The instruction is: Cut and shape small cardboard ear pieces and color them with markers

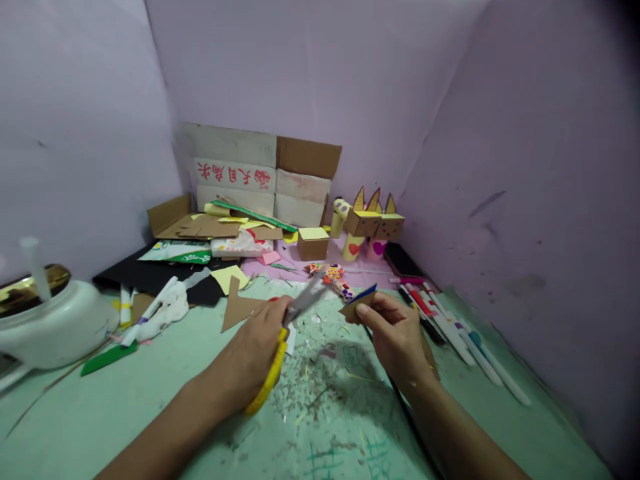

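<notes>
My left hand (pixel 265 340) is closed around a pair of scissors (pixel 273 380) with yellow handles, its blurred blades pointing up and to the right. Between thumb and fingers, my right hand (pixel 397 330) pinches a small cardboard piece (pixel 356 305) with a blue edge. The blade tips are left of this piece and apart from it. Beneath my left hand lies a brown cardboard offcut (pixel 239 311). A patterned wrapper (pixel 327 272) lies just beyond the held piece. A dark cord or strip (pixel 400 400) runs below my right hand; whether the hand touches it I cannot tell.
Several markers (pixel 460 333) and a phone (pixel 404 260) lie at the right. Behind stand paper-cup figures (pixel 354 248) and a small cardboard box (pixel 313 247). Cardboard scraps (pixel 205 227) pile up at the back left. A white pot-like object (pixel 65 327) stands left.
</notes>
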### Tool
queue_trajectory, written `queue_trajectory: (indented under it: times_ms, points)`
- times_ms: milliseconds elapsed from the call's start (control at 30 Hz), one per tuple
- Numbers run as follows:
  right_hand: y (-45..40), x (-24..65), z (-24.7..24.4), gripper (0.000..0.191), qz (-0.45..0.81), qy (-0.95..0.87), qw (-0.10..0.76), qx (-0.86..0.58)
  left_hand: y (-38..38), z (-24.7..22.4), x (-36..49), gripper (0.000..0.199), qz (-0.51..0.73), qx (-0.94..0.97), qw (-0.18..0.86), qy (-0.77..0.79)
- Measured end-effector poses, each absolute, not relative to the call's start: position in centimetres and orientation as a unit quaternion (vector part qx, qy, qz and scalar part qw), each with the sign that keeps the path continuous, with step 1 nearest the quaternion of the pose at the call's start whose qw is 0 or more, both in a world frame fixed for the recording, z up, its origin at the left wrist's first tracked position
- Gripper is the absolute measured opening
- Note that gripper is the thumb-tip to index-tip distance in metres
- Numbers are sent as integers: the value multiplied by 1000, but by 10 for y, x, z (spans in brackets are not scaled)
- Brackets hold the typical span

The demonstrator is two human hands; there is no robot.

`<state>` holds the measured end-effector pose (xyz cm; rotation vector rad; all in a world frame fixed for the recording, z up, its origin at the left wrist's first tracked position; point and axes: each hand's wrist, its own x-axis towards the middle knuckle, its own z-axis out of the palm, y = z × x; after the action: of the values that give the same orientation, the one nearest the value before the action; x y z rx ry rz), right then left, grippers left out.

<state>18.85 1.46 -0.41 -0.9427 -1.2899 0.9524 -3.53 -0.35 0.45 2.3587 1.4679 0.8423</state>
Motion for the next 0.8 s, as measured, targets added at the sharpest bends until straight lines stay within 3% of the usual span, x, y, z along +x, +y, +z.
queue_trajectory:
  times_ms: [100,300,800]
  points:
    - [14,188,-3,9,420,-546,611,-390,-9,1,-29,56,243,837,117,476]
    - [10,181,-4,10,427,-533,620,-388,-16,-5,-18,65,175,842,109,498]
    - [7,171,-5,11,497,-477,631,-356,-15,-2,-11,50,148,839,66,519]
